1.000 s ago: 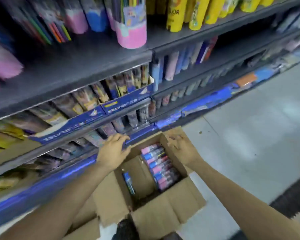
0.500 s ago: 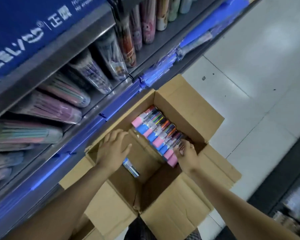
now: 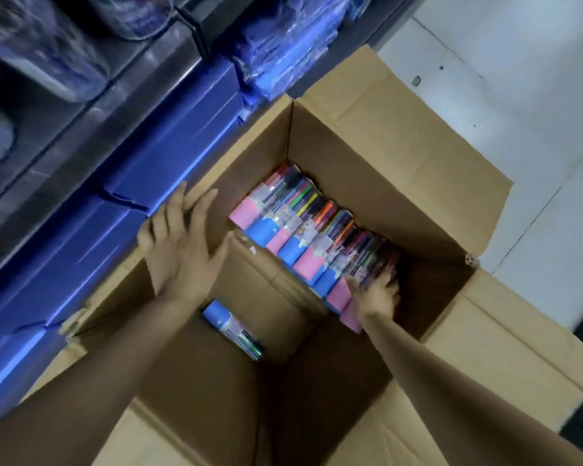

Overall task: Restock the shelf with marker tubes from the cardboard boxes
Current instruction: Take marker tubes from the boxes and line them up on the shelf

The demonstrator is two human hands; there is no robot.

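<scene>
Right now both arms reach down into an open cardboard box [image 3: 401, 183] sitting on the floor [image 3: 519, 79], tight against the shelf [image 3: 169, 153] base at approx 10 o'clock. Flaps folded out all round.

Inside, a row of marker tubes [image 3: 303, 230] lies packed side by side along the box's 2 o'clock wall, ends alternating pink & blue, clear bodies showing coloured pens. One lone tube [image 3: 231, 331], blue end up, lies apart from the row at approx 7 o'clock of it, low in the box beside the left forearm.

Left hand [image 3: 182, 243]: fingers straight & spread, palm flat on the box's wall/inner flap on the shelf side, gripping nothing. Right hand [image 3: 376, 294]: down at the near end of the row, fingers curled round the last tube or two, thumb side against a pink end. Blurry there, so can't say exactly how many tubes it grips. Hands well apart, the row between them.

At 11–12 o'clock, lower shelf levels hold clear-wrapped stock [image 3: 283, 45], too blurred to ID. Blue strip runs along the shelf front. Pale tiled floor at 1–3 o'clock.
</scene>
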